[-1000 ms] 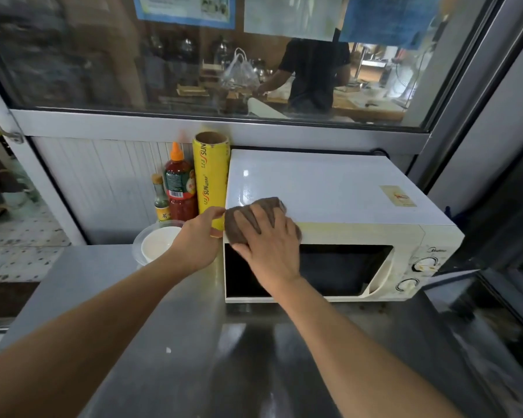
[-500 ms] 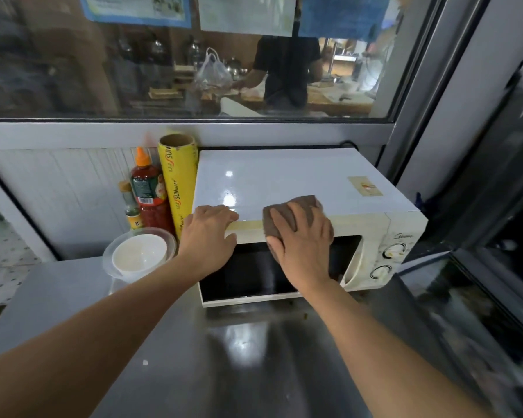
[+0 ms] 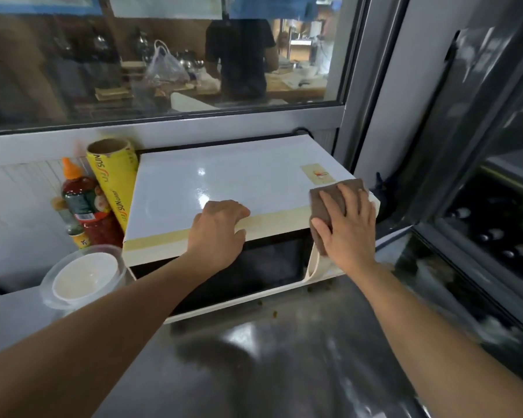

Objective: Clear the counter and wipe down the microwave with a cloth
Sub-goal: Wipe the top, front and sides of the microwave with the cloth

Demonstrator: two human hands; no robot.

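Observation:
A white microwave (image 3: pixel 224 182) stands on the steel counter (image 3: pixel 269 357) under a window. A brown cloth (image 3: pixel 329 200) lies over its top front right corner, draped down over the control panel. My right hand (image 3: pixel 347 227) presses flat on the cloth with fingers spread. My left hand (image 3: pixel 219 233) rests on the top front edge near the middle, fingers curled over the rim. The dials are hidden behind my right hand.
Left of the microwave stand a yellow cling-wrap roll (image 3: pixel 115 179), a red sauce bottle (image 3: pixel 85 209) and a small bottle (image 3: pixel 77 233). A white bowl inside a clear container (image 3: pixel 83 277) sits at the front left. Crumbs (image 3: pixel 274 313) lie below the door. A dark glass cabinet (image 3: pixel 480 221) flanks the right.
My right hand has slid the cloth rightward along the top front edge, from the left corner to the right corner. My left hand moved from the left corner to the middle.

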